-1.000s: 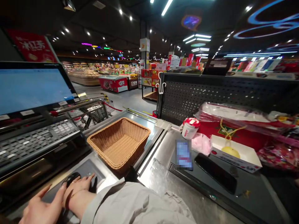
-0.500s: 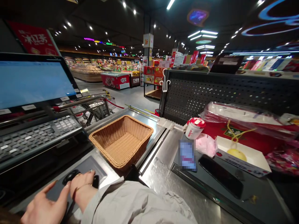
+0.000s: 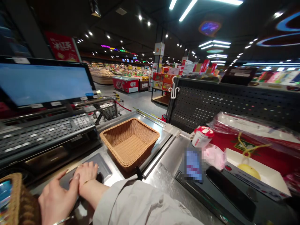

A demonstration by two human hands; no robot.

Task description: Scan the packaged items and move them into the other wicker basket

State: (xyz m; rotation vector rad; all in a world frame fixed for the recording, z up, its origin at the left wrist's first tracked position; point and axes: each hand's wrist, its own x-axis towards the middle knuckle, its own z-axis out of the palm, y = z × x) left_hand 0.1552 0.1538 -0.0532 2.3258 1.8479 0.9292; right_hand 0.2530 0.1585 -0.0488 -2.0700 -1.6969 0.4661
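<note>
Moved: head view has swung to the left, and a second brown basket (image 3: 25, 203) now pokes in at the bottom left. The right hand (image 3: 86, 175) now hides most of the black mouse (image 3: 100, 177), which showed more beside it before.
Right hand's grip: lies flat over the mouse, fingers close side by side. The hand is in the way, so you cannot tell how hard it holds.
Left hand's grip: the left hand (image 3: 58, 195) is spread, thumb wide of the pointing finger. Its thumb tip is right by the right hand, but you cannot tell if they touch. The palm is hidden.
Mouse: under the right hand, on the grey pad (image 3: 104, 165), near the front of the keyboard (image 3: 47, 134).
Screen (image 3: 47, 82): lit up blue, behind the keyboard.
Big basket (image 3: 128, 142): brown and woven, on the shiny surface (image 3: 161, 178), past the pad.
Right side: a phone (image 3: 194, 167) with a blurred screen lies near a long black thing (image 3: 231, 192). Behind them are a red and white tub (image 3: 202, 137) and a pink bag (image 3: 214, 156).
</note>
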